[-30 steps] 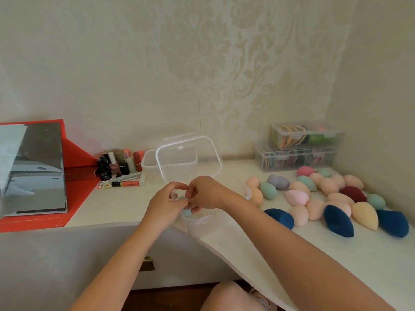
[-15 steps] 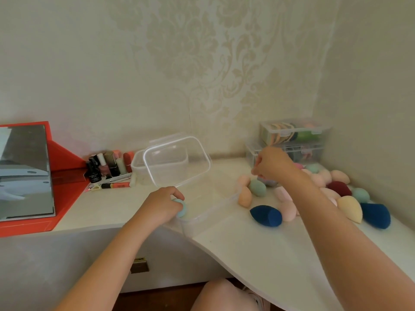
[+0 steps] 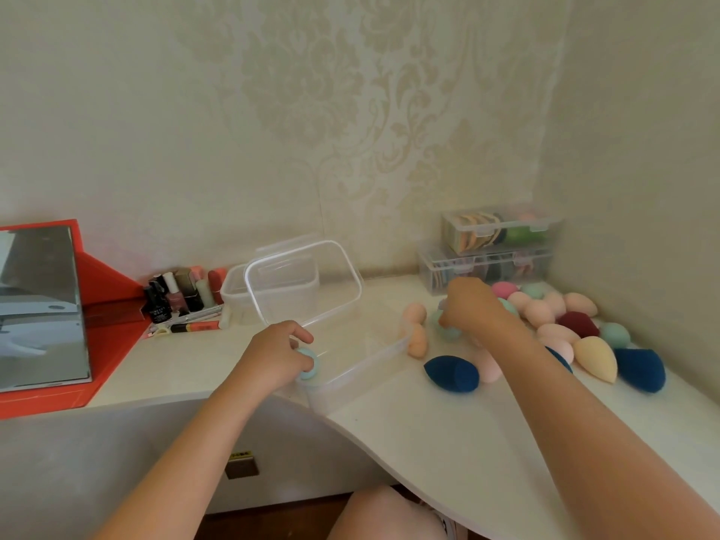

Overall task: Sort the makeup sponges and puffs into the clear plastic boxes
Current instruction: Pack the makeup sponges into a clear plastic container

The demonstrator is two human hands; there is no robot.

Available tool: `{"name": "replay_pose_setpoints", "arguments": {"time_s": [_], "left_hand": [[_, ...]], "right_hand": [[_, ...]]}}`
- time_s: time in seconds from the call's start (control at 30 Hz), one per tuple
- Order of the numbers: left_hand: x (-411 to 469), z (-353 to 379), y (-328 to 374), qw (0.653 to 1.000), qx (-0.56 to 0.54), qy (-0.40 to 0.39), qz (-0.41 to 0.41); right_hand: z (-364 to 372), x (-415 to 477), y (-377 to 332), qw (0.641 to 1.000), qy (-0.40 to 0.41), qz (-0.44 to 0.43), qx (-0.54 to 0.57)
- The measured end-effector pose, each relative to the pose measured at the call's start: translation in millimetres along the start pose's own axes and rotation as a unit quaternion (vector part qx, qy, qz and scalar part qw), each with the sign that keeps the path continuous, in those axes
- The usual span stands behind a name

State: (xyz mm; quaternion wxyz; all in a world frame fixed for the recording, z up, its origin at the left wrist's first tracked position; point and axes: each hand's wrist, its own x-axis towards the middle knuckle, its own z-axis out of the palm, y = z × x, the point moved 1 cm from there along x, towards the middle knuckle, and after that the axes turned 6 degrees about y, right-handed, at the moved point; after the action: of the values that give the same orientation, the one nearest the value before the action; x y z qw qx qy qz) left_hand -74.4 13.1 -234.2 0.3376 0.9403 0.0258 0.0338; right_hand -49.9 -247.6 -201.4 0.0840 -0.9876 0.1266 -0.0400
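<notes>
My left hand [image 3: 278, 354] holds a light blue-green sponge [image 3: 309, 364] down in the near left corner of an open clear plastic box [image 3: 366, 360], whose lid [image 3: 304, 286] stands up behind it. My right hand [image 3: 469, 304] reaches into the pile of sponges on the right, and its fingers curl onto a mint-green sponge [image 3: 448, 330]. Around it lie several egg-shaped sponges: peach [image 3: 417, 341], pink [image 3: 538, 312], navy [image 3: 452, 373], maroon [image 3: 577, 324], yellow [image 3: 596, 358].
Two closed clear boxes [image 3: 498, 249] filled with puffs are stacked in the back right corner. A second empty clear tub [image 3: 233, 296] sits behind the lid. Nail polish bottles and tubes [image 3: 183, 298] stand at left, beside a mirror in a red stand [image 3: 43, 305]. The white tabletop curves toward me.
My hands were together over the box. My right hand has since swung right and come down on the mint sponge in the pile, while my left hand stayed holding the blue-green sponge in the box.
</notes>
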Motion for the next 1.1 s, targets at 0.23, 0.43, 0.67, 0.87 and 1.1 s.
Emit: {"name": "replay_pose_setpoints", "arguments": {"time_s": [0.23, 0.43, 0.67, 0.87, 1.1], "left_hand": [[-2.7, -5.5, 3.9, 0.995, 0.07, 0.064, 0.023], [-3.0, -3.6, 4.3, 0.994, 0.044, 0.093, 0.029], [-0.8, 5.7, -2.9, 0.996, -0.058, 0.072, 0.011], [-4.1, 13.5, -3.8, 0.988, -0.152, 0.037, 0.01], [-7.1, 13.7, -9.4, 0.987, -0.159, -0.007, 0.014]], "right_hand": [[-33.0, -22.2, -28.4, 0.959, 0.007, -0.174, 0.222], [-1.9, -42.1, -82.0, 0.913, -0.181, -0.292, 0.219], [19.8, -42.3, -96.4, 0.907, -0.186, -0.327, 0.186], [27.0, -39.6, -99.1, 0.908, -0.156, -0.342, 0.187], [29.6, -39.3, -106.7, 0.907, -0.164, -0.319, 0.222]]}}
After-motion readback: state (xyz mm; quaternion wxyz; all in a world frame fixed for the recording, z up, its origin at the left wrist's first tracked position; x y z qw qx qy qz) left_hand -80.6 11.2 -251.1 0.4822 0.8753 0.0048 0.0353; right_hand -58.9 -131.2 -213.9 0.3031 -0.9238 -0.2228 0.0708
